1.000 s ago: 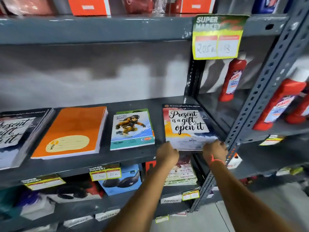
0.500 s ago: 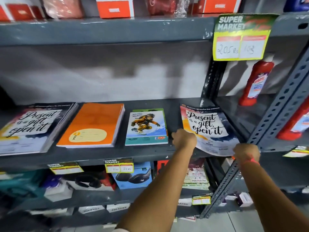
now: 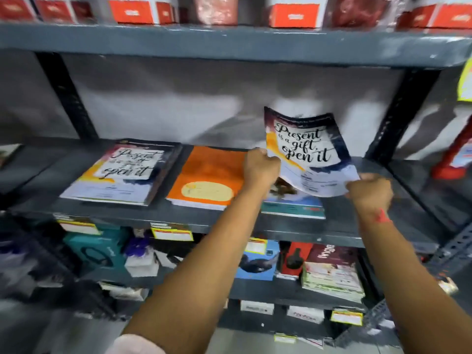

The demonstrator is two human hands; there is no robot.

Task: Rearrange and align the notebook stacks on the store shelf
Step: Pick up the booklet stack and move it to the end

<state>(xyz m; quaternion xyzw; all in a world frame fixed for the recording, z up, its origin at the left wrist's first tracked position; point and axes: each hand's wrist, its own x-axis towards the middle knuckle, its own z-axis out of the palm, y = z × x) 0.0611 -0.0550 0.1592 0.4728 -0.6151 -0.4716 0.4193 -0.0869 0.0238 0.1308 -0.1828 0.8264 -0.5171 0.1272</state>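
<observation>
A thin "Present is a gift, open it" notebook (image 3: 306, 152) hangs tilted in the air above the middle grey shelf (image 3: 229, 221). My left hand (image 3: 260, 167) grips its lower left edge and my right hand (image 3: 370, 192) grips its lower right corner. Below it lies the cartoon-cover notebook stack (image 3: 293, 203), partly hidden by the lifted notebook and my left arm. Left of that rests an orange notebook stack (image 3: 207, 180). Further left sits a stack of matching "Present is a gift" notebooks (image 3: 122, 172).
Red-and-white boxes (image 3: 132, 11) line the top shelf. A black upright post (image 3: 406, 111) bounds the bay on the right, with a red bottle (image 3: 452, 159) beyond it. Boxed goods (image 3: 258, 261) and yellow price tags (image 3: 171, 231) fill the lower shelves.
Both hands have lifted the right-hand notebook off the shelf and carried it leftward, over the cartoon stack. The view has swung left, showing more of the left stack.
</observation>
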